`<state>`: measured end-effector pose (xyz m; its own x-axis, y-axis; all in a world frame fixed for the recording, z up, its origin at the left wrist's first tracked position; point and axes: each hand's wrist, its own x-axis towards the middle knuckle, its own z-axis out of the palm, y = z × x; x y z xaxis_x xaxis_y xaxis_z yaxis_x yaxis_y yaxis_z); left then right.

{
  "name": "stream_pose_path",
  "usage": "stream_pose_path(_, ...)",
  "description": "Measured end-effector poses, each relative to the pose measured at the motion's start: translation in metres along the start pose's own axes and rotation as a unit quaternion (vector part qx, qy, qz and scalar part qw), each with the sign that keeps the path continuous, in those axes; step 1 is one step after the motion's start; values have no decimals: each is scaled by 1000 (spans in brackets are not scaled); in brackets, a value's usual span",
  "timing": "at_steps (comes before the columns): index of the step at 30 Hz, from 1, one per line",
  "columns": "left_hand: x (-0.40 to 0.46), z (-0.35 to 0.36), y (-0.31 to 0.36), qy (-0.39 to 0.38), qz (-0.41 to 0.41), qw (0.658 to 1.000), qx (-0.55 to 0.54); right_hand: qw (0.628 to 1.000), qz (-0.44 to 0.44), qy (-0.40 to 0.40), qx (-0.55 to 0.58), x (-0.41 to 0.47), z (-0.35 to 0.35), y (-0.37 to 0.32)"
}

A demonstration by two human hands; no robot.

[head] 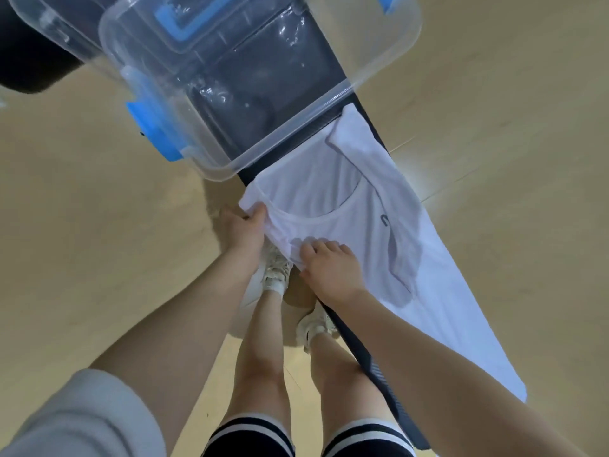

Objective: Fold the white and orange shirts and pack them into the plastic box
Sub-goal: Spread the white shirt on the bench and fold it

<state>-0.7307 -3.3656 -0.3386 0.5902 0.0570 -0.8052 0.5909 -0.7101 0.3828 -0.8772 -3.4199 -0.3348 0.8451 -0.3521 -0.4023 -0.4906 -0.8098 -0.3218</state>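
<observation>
Both hands (244, 225) (329, 268) hold white shirt (412, 258) edge beside plastic box (296, 140).

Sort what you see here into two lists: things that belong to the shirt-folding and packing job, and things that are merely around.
Belongs to the job:
white shirt
clear plastic box, empty
left hand, gripping the shirt
right hand, pressing on the shirt

Merely around:
dark bench underneath
wooden floor
white sneakers

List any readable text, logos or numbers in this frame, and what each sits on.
No text reads legibly here.
White shirt: one small dark mark near the neckline, too small and blurred to read; cannot tell whether it is a letter or a logo.
Clear plastic box and its blue latches: no label or print visible.
Black shorts: white stripes only, no text.
</observation>
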Motion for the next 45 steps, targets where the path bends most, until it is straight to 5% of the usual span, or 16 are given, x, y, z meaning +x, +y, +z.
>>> stream_pose_path(3,10,-4,15,-12,0,1000,-27,992,50,-34,111,5,-7,-2)
stream_pose_path(6,12,-12,28,-1,-16,999,-36,938,189,-109,271,9,-18,6)
stream_pose_path(9,5,-15,39,12,-48,995,-81,913,257,-79,307,11,-27,18)
stream_pose_path(14,-7,9,53,-41,-119,950,-285,961,152,-20,232,15,-36,24)
stream_pose_path(17,-9,21,50,-37,-32,981,-188,997,6,-24,75,18,-31,28)
stream_pose_path(19,-13,20,45,-40,42,992,-110,996,46,-44,65,26,-39,38)
stream_pose_path(22,-14,13,36,7,108,992,-72,959,155,68,226,45,-62,54)
stream_pose_path(25,-6,12,36,18,100,992,-81,933,204,137,264,74,-83,70)
stream_pose_path(31,1,24,47,36,119,992,-34,930,219,75,285,131,-98,87)
stream_pose_path(39,-28,21,57,-62,83,986,-132,864,298,69,399,127,-108,86)
stream_pose_path(42,-48,-4,56,-126,134,977,-105,835,280,84,466,100,-132,90)
stream_pose_path(45,-64,-31,56,-210,160,963,-54,849,224,84,472,69,-164,90)
